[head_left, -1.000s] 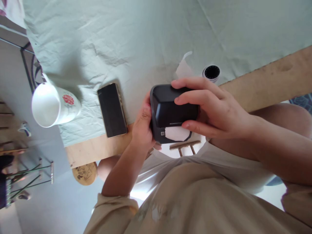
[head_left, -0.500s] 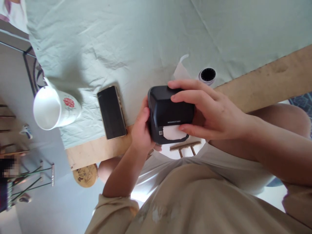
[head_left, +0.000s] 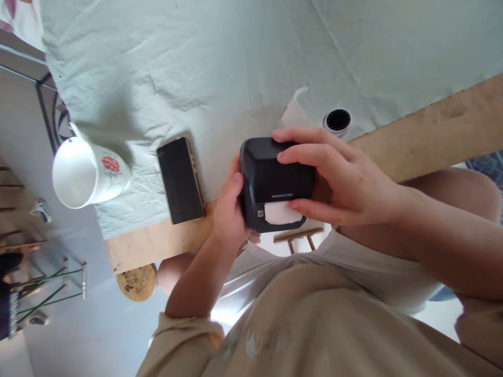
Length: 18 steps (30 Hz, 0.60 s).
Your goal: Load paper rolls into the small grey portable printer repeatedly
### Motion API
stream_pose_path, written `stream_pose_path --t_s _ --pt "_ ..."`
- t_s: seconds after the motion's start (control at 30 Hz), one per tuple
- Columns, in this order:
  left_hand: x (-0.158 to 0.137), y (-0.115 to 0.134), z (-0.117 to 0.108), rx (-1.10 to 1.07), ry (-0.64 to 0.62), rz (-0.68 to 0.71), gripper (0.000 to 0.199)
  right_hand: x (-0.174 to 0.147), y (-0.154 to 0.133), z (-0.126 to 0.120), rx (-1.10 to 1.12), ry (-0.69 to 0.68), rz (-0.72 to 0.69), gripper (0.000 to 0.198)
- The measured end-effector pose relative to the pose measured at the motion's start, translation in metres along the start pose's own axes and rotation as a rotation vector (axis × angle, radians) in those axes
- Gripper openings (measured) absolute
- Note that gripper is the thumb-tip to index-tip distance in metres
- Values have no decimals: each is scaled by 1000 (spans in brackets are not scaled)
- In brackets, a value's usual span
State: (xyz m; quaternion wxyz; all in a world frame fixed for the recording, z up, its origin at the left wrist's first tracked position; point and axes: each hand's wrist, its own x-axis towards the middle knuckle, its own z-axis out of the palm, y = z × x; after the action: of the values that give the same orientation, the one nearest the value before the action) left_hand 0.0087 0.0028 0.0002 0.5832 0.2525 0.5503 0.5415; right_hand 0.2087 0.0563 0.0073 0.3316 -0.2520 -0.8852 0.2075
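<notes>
A black label printer (head_left: pixel 275 175) with NIIMBOT lettering is held over the table's near edge. White label paper (head_left: pixel 277 213) sticks out of its front slot. My left hand (head_left: pixel 230 209) grips the printer's left side, thumb along the edge and fingers partly hidden beneath. My right hand (head_left: pixel 341 178) is wrapped over the right side, with two fingers on the top and the thumb at the paper. Just beyond the printer lies a torn strip of white paper (head_left: pixel 295 111), partly covered by my right fingers. A white cylinder with a black ridged opening (head_left: pixel 338 120) is near my right knuckles.
A phone (head_left: pixel 181 180) lies left of the printer on the pale green cloth (head_left: pixel 236 63). Farther left is a white mug (head_left: pixel 76 173) with a red flower. The table's bare wooden edge (head_left: pixel 428 125) runs along the near side. A round stool (head_left: pixel 137 283) is below.
Both hands keep the same hold on the printer. The printer and the view have shifted only very slightly; the paper sticks out about as before.
</notes>
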Motion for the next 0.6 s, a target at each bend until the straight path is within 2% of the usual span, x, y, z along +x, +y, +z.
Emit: stream_pose_path --t_s 0.43,0.53,0.6 --pt "-1 2 2 -38 -10 -27 36 0 -2 -1 -11 -16 30 46" --pt "-2 2 2 -40 12 -64 36 -1 -3 -3 -6 -30 31 48" --pt "-2 1 2 -23 60 -22 33 -1 -3 -3 -9 -37 44 48"
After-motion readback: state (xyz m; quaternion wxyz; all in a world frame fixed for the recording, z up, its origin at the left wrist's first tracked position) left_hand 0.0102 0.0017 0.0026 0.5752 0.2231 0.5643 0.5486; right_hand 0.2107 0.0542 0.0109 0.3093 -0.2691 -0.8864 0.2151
